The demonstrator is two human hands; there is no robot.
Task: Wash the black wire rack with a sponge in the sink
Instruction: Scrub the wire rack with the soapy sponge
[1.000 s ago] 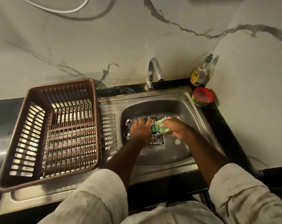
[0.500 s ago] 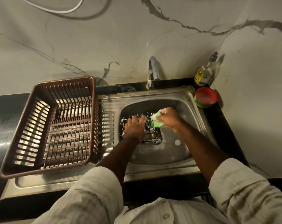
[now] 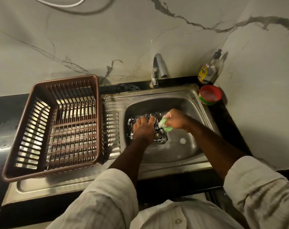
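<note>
The black wire rack (image 3: 141,117) lies flat in the steel sink (image 3: 195,113), flecked with white foam, over the drain. My left hand (image 3: 144,128) presses down on the rack with straight, spread fingers and hides its middle. My right hand (image 3: 176,119) grips a green sponge (image 3: 165,125) at the rack's right edge; the sponge touches the wires.
A brown plastic dish basket (image 3: 54,124) sits on the steel drainboard to the left. The tap (image 3: 158,68) stands behind the sink. A soap bottle (image 3: 208,70) and a red-rimmed tub (image 3: 210,95) stand in the back right corner. Foam spots lie on the sink floor.
My right hand has slid the sponge back and forth along the rack's right side. My left hand stays pressed on the rack. The camera view has shifted slightly.
</note>
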